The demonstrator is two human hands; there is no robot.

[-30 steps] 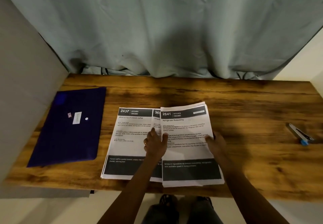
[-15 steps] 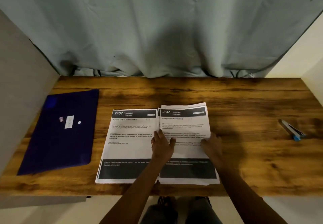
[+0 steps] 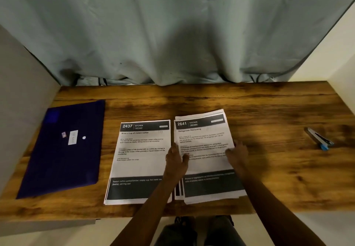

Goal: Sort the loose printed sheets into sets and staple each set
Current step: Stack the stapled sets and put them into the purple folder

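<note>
The left hand (image 3: pixel 175 159) lay flat with straight fingers pointing to 12 o'clock. It pressed down on the seam between two piles of printed sheets, its thumb spread to 3 o'clock onto the right pile. The right hand (image 3: pixel 237 154) rested on the 3 o'clock edge of that same pile. Blur hid its fingers, so I cannot tell whether they gripped the edge or only lay on it.

Under both hands sat the 2641 stack (image 3: pixel 203 136), headed "Refrigerator Restocking". It was turned slightly clockwise, and the edges of lower sheets fanned out at its 12 o'clock end and its 7 o'clock corner. Just beside it at 9 o'clock lay the 2437 pile (image 3: pixel 140 153), headed "Brew a cup of instant coffee". The two long edges almost touched. Both piles lay flat at the middle of the wooden tabletop (image 3: pixel 269 111), reaching close to its 6 o'clock edge.

Well apart at 3 o'clock from the right hand lay the stapler (image 3: pixel 318 139), grey with a blue tip, angled on the bare wood. At 9 o'clock from the piles lay a dark blue folder (image 3: pixel 63 159) bearing a small white label (image 3: pixel 73 137). A grey-green curtain (image 3: pixel 172 34) hung along the 12 o'clock edge.
</note>
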